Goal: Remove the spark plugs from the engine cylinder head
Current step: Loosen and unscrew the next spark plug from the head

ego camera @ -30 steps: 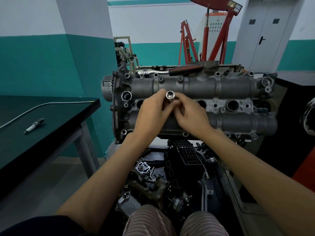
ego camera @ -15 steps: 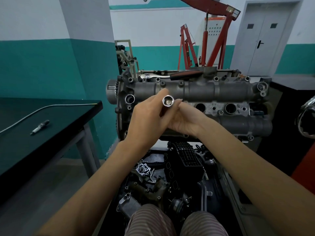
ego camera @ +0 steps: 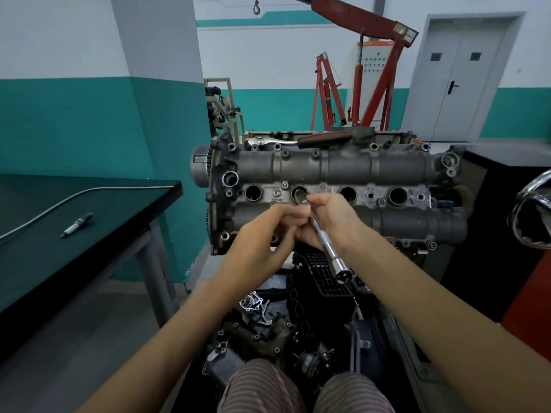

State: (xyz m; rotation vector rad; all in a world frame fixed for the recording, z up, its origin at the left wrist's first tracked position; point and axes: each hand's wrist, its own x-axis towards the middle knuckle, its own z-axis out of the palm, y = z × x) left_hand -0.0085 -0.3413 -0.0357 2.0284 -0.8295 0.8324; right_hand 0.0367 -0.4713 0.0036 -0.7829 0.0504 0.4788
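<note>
The grey cylinder head point(ego camera: 343, 166) stands upright in front of me with a row of open round plug wells point(ego camera: 398, 195). Both hands meet just below the second well point(ego camera: 299, 192). My right hand point(ego camera: 331, 216) grips the shaft of a long chrome plug socket point(ego camera: 329, 251). Its open socket end points down toward me and its other end lies at the well's mouth. My left hand point(ego camera: 268, 231) has its fingers curled against the shaft's upper part beside the right hand. One loose spark plug point(ego camera: 77, 224) lies on the dark table point(ego camera: 125, 234) to the left.
A ratchet with a dark handle point(ego camera: 298, 140) lies along the top of the head. A thin metal hose point(ego camera: 59, 201) runs across the table. Loose engine parts point(ego camera: 268, 323) fill the space below the head. A red engine crane point(ego camera: 372, 84) stands behind.
The socket tool has swung from pointing its open end up between my hands to slanting down toward me. My right hand now grips its shaft. The view has tilted upward.
</note>
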